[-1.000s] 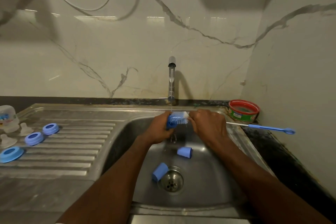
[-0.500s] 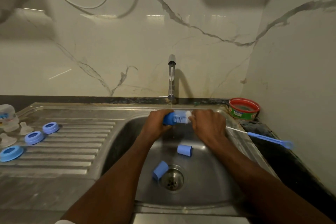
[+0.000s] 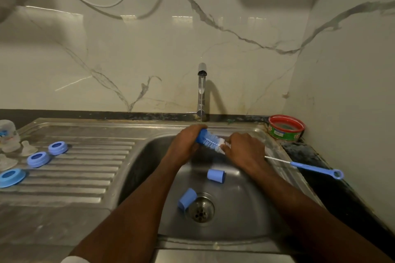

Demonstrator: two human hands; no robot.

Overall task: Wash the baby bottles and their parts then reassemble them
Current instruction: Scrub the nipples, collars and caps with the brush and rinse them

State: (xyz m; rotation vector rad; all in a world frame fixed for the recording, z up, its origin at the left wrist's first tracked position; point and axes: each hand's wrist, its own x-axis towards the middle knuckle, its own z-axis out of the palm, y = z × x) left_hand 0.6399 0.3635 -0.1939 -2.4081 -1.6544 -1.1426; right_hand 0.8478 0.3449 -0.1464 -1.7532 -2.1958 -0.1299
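Observation:
Over the sink [image 3: 245, 215], under the tap [image 3: 201, 92], my left hand [image 3: 185, 144] grips a small blue bottle cap [image 3: 201, 135]. My right hand [image 3: 243, 150] holds a bottle brush by its wire stem, and the blue and white bristles [image 3: 212, 142] poke into the cap's mouth. The brush's blue handle [image 3: 316, 169] sticks out to the right over the counter. Two more blue caps lie in the basin, one [image 3: 215, 175] at the middle and one [image 3: 187, 198] beside the drain [image 3: 201, 209].
On the drainboard [image 3: 85, 168] at the left lie three blue screw rings [image 3: 57, 148] [image 3: 38, 159] [image 3: 11, 177], clear teats [image 3: 27, 148] and a clear bottle [image 3: 8, 136]. A red and green tub [image 3: 286, 128] stands in the right corner against the wall.
The brush has tilted, and the end of its handle has dropped lower on the right. Both hands stay at the same spot under the tap, working the bristles in the cap.

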